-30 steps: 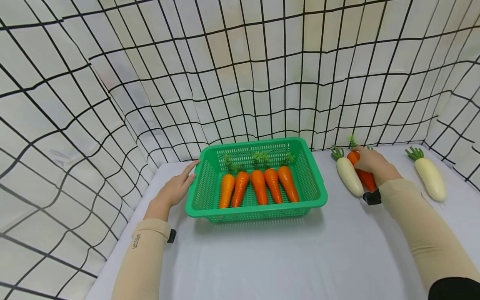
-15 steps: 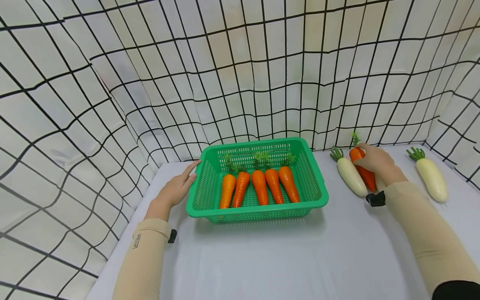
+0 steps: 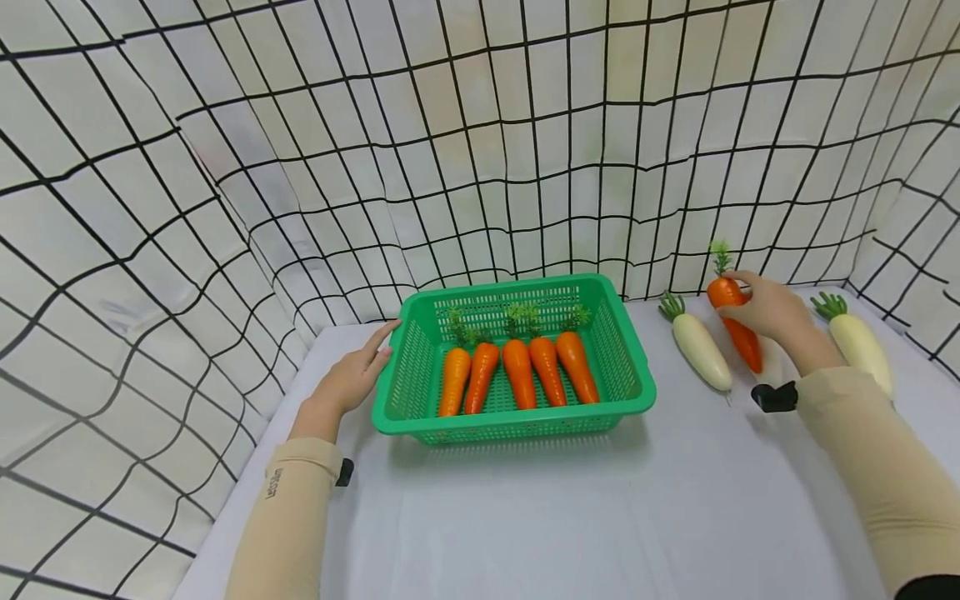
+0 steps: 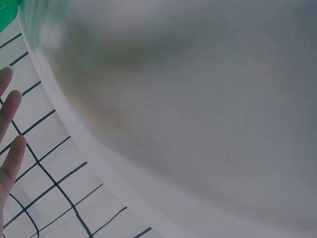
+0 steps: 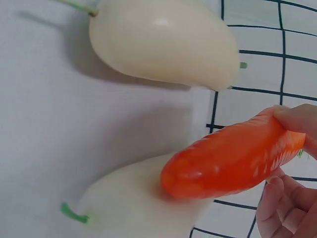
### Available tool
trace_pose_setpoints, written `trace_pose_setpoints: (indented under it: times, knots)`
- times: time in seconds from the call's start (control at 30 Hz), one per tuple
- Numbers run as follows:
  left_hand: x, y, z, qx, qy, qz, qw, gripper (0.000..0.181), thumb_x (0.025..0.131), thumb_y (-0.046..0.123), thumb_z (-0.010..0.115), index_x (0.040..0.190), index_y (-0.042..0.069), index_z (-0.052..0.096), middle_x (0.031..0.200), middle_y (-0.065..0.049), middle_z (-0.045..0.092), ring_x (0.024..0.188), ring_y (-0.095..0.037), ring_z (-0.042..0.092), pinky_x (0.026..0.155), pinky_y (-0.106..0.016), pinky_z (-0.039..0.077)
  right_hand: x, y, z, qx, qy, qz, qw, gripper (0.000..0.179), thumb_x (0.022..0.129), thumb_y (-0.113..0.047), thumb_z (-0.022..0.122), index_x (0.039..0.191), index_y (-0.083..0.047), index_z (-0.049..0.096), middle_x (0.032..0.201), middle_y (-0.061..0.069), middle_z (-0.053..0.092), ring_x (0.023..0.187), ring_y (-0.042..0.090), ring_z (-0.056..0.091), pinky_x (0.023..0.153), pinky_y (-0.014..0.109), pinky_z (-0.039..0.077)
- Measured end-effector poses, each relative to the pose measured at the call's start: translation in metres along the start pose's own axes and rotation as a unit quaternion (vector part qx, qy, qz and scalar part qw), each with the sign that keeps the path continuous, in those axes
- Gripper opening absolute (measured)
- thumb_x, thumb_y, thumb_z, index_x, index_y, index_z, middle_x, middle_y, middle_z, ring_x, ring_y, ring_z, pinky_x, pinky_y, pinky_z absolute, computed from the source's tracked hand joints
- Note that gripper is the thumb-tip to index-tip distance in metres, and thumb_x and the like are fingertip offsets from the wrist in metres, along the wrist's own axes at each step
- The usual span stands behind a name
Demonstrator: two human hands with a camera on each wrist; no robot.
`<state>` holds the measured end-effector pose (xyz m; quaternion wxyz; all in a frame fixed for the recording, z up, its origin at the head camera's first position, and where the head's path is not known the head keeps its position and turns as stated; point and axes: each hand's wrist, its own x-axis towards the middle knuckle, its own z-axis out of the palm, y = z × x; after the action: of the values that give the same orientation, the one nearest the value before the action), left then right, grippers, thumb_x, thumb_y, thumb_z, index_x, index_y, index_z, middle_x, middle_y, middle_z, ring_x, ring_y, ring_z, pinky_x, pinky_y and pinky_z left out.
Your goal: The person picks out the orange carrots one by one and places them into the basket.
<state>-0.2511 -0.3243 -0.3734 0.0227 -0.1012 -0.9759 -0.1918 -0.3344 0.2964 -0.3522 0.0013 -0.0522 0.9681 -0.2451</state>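
My right hand (image 3: 776,315) pinches an orange carrot (image 3: 726,293) near its leafy top, between thumb and fingers. In the right wrist view the carrot (image 5: 223,163) slants over a white radish (image 5: 133,198); whether they touch I cannot tell. Another white radish (image 3: 701,353) lies just left of the held carrot. Over at the left, my left hand (image 3: 348,379) rests with extended fingers at the left rim of a green plastic basket (image 3: 641,392). Several carrots (image 3: 517,375) lie side by side in the basket, leafy ends to the back. The left wrist view shows only some fingertips (image 4: 12,156).
A further white radish (image 3: 861,346) lies at the far right, partly behind the right forearm. White walls with black grid netting (image 3: 517,167) stand behind and at the sides of the white table (image 3: 510,517).
My right hand has lifted the carrot from among the radishes and shifted it slightly right and back. The left hand and the basket have stayed in place.
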Motion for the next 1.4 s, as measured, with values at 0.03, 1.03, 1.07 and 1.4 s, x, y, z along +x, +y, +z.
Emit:
trace_pose_setpoints:
  times: [0.03, 1.03, 1.07, 1.4]
  knots:
    - [0.0, 0.0, 0.0, -0.001, 0.0, -0.001, 1.0, 0.059, 0.112, 0.051, 0.022, 0.165, 0.025, 0.017, 0.142, -0.033, 0.053, 0.122, -0.055, 0.056, 0.095, -0.07, 0.045, -0.001, -0.001, -0.001, 0.005, 0.003, -0.001, 1.0, 0.072, 0.1, -0.03, 0.063, 0.156, 0.001, 0.03, 0.134, 0.043, 0.045, 0.11, 0.056, 0.053, 0.087, 0.065, 0.045]
    - [0.0, -0.001, 0.001, 0.002, -0.001, -0.008, 1.0, 0.059, 0.112, 0.051, 0.022, 0.165, 0.026, 0.019, 0.138, -0.031, 0.057, 0.117, -0.053, 0.06, 0.092, -0.068, 0.048, -0.011, -0.102, -0.025, 0.103, -0.028, -0.111, 0.9881, 0.074, 0.101, -0.032, 0.067, 0.161, -0.01, 0.031, 0.142, 0.036, 0.046, 0.115, 0.051, 0.059, 0.088, 0.058, 0.053]
    - [0.0, -0.001, 0.0, 0.003, 0.001, -0.007, 1.0, 0.059, 0.112, 0.051, 0.022, 0.165, 0.026, 0.019, 0.137, -0.031, 0.058, 0.116, -0.053, 0.06, 0.091, -0.067, 0.048, -0.01, -0.106, -0.024, 0.119, -0.036, -0.115, 0.9856, 0.073, 0.101, -0.031, 0.068, 0.161, -0.011, 0.032, 0.142, 0.036, 0.046, 0.113, 0.05, 0.061, 0.088, 0.057, 0.055]
    - [0.0, -0.001, -0.001, 0.007, 0.003, -0.001, 1.0, 0.058, 0.112, 0.049, 0.023, 0.165, 0.026, 0.018, 0.135, -0.032, 0.059, 0.114, -0.053, 0.061, 0.089, -0.067, 0.049, -0.005, -0.143, -0.005, 0.251, -0.113, -0.128, 0.9529, 0.07, 0.103, -0.023, 0.065, 0.162, -0.015, 0.029, 0.145, 0.03, 0.044, 0.115, 0.043, 0.06, 0.087, 0.048, 0.057]
